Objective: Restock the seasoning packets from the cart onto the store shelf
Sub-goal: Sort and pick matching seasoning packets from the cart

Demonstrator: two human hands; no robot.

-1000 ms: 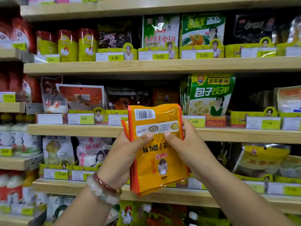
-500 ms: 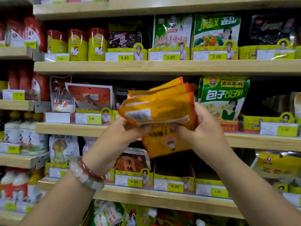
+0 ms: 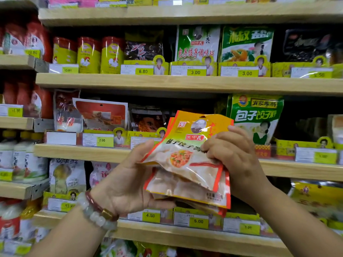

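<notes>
Step in hand, as I judge it: squaring up a small stack of seasoning packets [image 3: 187,160] before it goes onto the wooden shelf [image 3: 81,152]. Landmark for all positions: the green dumpling-seasoning bag [image 3: 257,117] standing on that shelf.

Position of stack: held in the air in front of the shelf, just left of and below the green bag, printed fronts toward the camera, tops tilted up and away. At least two packets are fanned apart; the exact count cannot be told.

Left hand [image 3: 130,180]: below and left of the green bag, palm turned up under the stack. The thumb reaches up beside the stack's left edge; the remaining fingers pass beneath the lower packets, cupping them from below. Beaded bracelets [image 3: 96,212] sit at the wrist.

Right hand [image 3: 233,154]: directly below the green bag, fingers curled over the right edge of the top packet, pinching it; the thumb is hidden.

Doing it well (judgement):
- Align the edges first. The fanned packets look slippery and could slide out of the cupped hand.
- Keep the fronts facing outward, tops up.
- The gap left of the green bag, behind the stack, looks the likely slot, but whether it matches this product cannot be read.
- Feed the stack bottom edge first behind the yellow price-tag rail [image 3: 144,139], without knocking the neighbouring bags over.
</notes>
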